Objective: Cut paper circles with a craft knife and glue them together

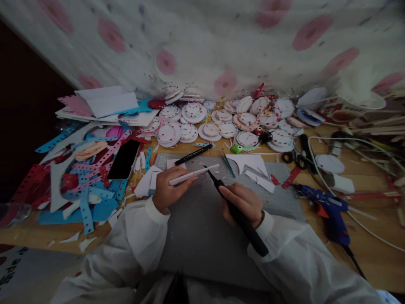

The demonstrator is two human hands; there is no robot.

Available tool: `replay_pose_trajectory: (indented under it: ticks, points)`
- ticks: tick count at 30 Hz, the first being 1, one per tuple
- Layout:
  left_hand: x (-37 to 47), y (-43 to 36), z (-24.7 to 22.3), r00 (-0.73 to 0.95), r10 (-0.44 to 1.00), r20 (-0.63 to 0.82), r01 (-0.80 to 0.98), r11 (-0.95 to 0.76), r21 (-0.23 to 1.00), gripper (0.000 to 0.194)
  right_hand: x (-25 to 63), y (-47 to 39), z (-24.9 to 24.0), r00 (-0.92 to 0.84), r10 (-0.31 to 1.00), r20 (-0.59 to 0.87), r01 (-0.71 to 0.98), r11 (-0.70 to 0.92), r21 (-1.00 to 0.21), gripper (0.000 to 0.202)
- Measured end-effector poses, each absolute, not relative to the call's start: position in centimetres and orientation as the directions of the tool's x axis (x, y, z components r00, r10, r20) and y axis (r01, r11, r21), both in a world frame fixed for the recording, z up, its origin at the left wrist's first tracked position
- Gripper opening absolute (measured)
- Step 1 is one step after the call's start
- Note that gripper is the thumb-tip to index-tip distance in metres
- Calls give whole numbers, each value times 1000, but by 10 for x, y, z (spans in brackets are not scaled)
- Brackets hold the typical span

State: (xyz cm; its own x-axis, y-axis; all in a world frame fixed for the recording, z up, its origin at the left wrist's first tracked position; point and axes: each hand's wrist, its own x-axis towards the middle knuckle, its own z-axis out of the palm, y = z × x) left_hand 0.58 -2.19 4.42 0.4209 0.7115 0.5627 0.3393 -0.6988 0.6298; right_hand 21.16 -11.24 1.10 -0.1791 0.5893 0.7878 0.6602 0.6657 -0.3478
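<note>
My left hand (172,185) pinches a thin white piece of card or foam (194,174) between thumb and fingers, tilted nearly edge-on above the mat. Wrapped round the thick handle of a black tool with a thin pointed tip (245,223) is my right hand (242,202). The tip is close to the card's right end; whether they touch I cannot tell. Beneath both hands lies a grey cutting mat (196,236). Behind them are a black marker (193,154), tweezers (228,164) and white paper offcuts (260,180).
Several small layered white discs with coloured dots (194,112) line the back. Left are coloured strips (85,202), a phone (124,159) and a white box (107,101). Right are a blue glue gun (329,207), scissors (295,158) and a white cable (322,179).
</note>
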Motion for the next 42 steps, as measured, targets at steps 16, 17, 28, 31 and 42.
replay_pose_trajectory:
  ticks: [16, 17, 28, 31, 42]
  points:
    - [5, -21, 45, 430, 719, 546, 327, -688, 648, 10, 215, -112, -4, -229, 599, 767, 653, 679, -336, 54]
    - [5, -20, 45, 431, 718, 547, 327, -689, 647, 10, 216, -112, -5, -234, 602, 763, 653, 679, -335, 55]
    - [3, -19, 42, 369, 760, 534, 376, -648, 662, 12, 214, -110, -6, -298, 626, 721, 662, 679, -316, 43]
    - [2, -18, 42, 361, 767, 530, 388, -641, 663, 14, 214, -110, -7, -315, 626, 714, 661, 684, -309, 44]
    - [-3, -15, 34, 310, 819, 482, 424, -573, 701, 15, 211, -114, -4, -350, 679, 645, 680, 658, -324, 39]
